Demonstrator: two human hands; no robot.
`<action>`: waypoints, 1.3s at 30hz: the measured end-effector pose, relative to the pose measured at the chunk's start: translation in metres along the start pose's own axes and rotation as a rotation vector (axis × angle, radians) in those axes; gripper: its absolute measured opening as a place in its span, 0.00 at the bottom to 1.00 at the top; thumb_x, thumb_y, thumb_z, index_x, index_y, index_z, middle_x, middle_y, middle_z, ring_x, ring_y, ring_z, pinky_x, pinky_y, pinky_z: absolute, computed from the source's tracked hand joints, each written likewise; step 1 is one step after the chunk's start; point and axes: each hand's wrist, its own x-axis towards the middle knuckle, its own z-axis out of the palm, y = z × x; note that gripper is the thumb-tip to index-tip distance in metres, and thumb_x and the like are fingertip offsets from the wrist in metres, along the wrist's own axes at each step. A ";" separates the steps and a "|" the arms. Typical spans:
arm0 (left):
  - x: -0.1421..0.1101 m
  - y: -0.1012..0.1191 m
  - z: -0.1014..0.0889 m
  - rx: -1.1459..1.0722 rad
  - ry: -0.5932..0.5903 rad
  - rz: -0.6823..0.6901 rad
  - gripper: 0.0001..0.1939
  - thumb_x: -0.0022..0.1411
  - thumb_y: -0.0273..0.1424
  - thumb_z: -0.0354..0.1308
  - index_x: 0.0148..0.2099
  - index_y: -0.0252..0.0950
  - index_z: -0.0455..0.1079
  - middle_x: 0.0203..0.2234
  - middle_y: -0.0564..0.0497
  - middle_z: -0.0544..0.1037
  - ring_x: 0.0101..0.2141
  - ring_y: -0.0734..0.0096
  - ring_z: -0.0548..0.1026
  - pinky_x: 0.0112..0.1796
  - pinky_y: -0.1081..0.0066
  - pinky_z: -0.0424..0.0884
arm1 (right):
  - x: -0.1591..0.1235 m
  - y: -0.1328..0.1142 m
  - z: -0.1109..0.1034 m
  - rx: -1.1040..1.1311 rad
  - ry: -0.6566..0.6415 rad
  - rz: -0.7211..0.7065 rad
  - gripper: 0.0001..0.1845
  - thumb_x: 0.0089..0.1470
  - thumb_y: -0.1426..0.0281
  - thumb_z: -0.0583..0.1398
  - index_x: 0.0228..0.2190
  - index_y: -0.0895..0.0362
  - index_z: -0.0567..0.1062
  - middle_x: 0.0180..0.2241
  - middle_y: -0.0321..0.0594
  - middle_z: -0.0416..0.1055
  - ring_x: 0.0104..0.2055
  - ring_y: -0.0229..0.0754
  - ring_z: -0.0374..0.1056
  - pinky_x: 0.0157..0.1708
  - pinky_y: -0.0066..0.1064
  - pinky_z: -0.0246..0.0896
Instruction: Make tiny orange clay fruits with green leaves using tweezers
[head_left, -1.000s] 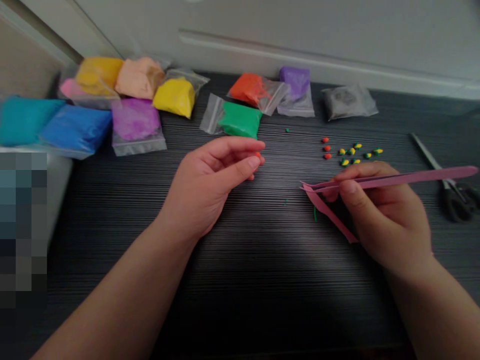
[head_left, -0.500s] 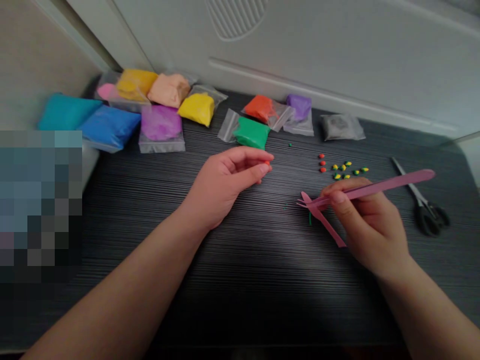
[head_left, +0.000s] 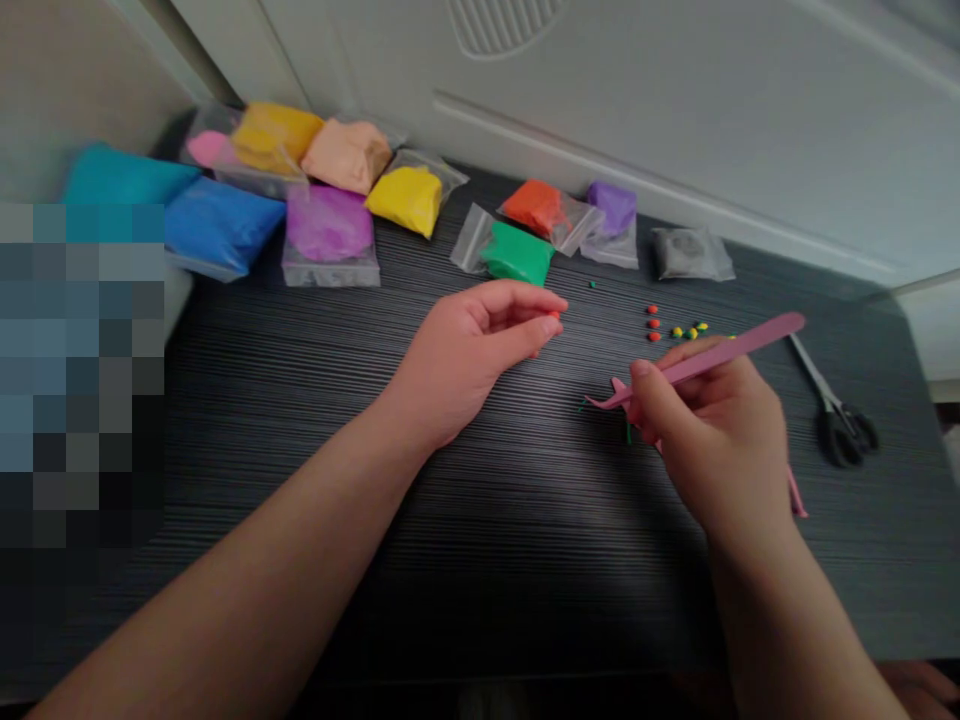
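Between the thumb and fingertips of my left hand is a small orange clay piece, mostly covered by the fingers. My right hand grips a pair of pink tweezers like a pen. Their tips are down at the tabletop, close to tiny green bits; whether they pinch one I cannot tell. Another slim pink tool lies under my right hand, largely hidden, with a thin green strand by its left end. Three small orange-red beads and several yellow-and-green ones lie beyond the right hand.
Black-handled scissors lie at the right. Along the back are bags of coloured clay, among them green, orange, purple, grey, yellow and blue. A white panel rises behind the dark table.
My right hand has shifted left and the tweezer tips have come down toward the green bits. The hand now covers more of the second pink tool. My left hand keeps its pinch.
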 end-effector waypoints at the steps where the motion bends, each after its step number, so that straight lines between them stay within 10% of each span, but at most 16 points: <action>1: 0.000 0.000 0.000 0.002 0.007 -0.002 0.07 0.49 0.26 0.58 0.34 0.37 0.72 0.28 0.53 0.75 0.30 0.75 0.70 0.35 0.72 0.66 | 0.001 0.000 0.001 0.027 -0.012 0.006 0.07 0.49 0.64 0.58 0.28 0.52 0.65 0.18 0.32 0.67 0.16 0.35 0.63 0.13 0.27 0.55; 21: 0.001 -0.001 -0.001 0.009 -0.007 -0.002 0.07 0.50 0.26 0.58 0.34 0.37 0.72 0.27 0.53 0.74 0.29 0.76 0.70 0.34 0.72 0.66 | -0.002 0.013 -0.030 -0.429 -0.275 -0.433 0.08 0.50 0.66 0.56 0.35 0.53 0.68 0.32 0.38 0.71 0.33 0.41 0.66 0.32 0.33 0.60; 39: -0.001 0.001 0.002 0.032 0.035 -0.022 0.06 0.49 0.25 0.57 0.33 0.37 0.72 0.26 0.53 0.74 0.28 0.74 0.70 0.33 0.71 0.66 | -0.003 0.014 -0.025 -0.369 -0.184 -0.398 0.07 0.49 0.68 0.58 0.34 0.54 0.69 0.30 0.37 0.70 0.32 0.40 0.66 0.32 0.32 0.60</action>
